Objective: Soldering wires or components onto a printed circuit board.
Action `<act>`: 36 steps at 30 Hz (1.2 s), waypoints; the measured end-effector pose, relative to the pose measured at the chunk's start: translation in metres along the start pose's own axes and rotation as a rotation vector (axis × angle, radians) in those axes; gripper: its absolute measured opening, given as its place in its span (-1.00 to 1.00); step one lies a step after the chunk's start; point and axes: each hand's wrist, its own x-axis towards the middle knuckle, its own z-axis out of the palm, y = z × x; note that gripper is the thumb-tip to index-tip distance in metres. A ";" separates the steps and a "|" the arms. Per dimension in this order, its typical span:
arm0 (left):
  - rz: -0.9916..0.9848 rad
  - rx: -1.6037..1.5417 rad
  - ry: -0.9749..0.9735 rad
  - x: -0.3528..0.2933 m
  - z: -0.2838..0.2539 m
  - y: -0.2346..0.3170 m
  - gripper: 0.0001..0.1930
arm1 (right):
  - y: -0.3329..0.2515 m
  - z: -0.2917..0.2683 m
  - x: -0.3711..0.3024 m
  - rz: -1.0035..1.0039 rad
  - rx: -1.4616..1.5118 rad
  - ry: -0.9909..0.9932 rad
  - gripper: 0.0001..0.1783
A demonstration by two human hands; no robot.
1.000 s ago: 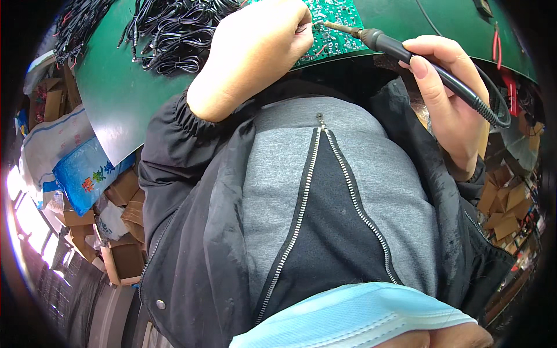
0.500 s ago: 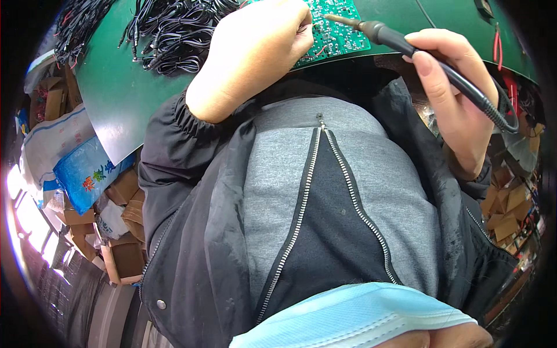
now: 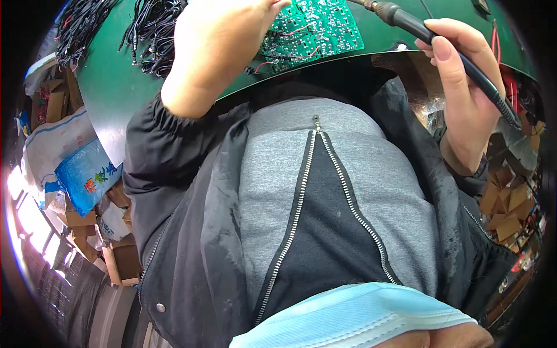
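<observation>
In my right hand is a soldering iron with a black handle, the fingers wrapped round its grip. Its metal front end runs past the upper edge, so the tip is hidden. A green circuit board with many small parts lies on the table, left of the iron. Short red wires and a black lead lie across the board's near left part. My left hand is over the board's left side, back of the hand toward me. Its fingers are mostly beyond the upper edge, so their grip is hidden.
Bundles of black cables lie left of my left hand, with another bundle farther left on the green table. Red-handled pliers or wires lie at the right. Cardboard boxes and bags stand below the table.
My left hand has moved left, uncovering more of the board. The board has shifted slightly left. The soldering iron has moved up and right, its tip leaving the view.
</observation>
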 end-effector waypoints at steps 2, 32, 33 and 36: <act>-0.039 0.135 -0.050 0.002 0.006 0.003 -0.93 | 0.000 -0.002 0.002 -0.030 0.034 -0.029 -0.75; -0.208 -0.281 -0.104 0.001 0.011 0.009 -0.92 | -0.012 0.011 0.000 0.081 0.051 -0.074 -0.79; -0.210 -0.286 -0.115 0.001 0.011 0.009 -0.92 | -0.012 0.012 0.000 0.091 0.070 -0.055 -0.79; -0.210 -0.330 -0.068 0.000 0.011 0.010 -0.92 | -0.013 0.011 0.000 0.095 0.043 -0.069 -0.79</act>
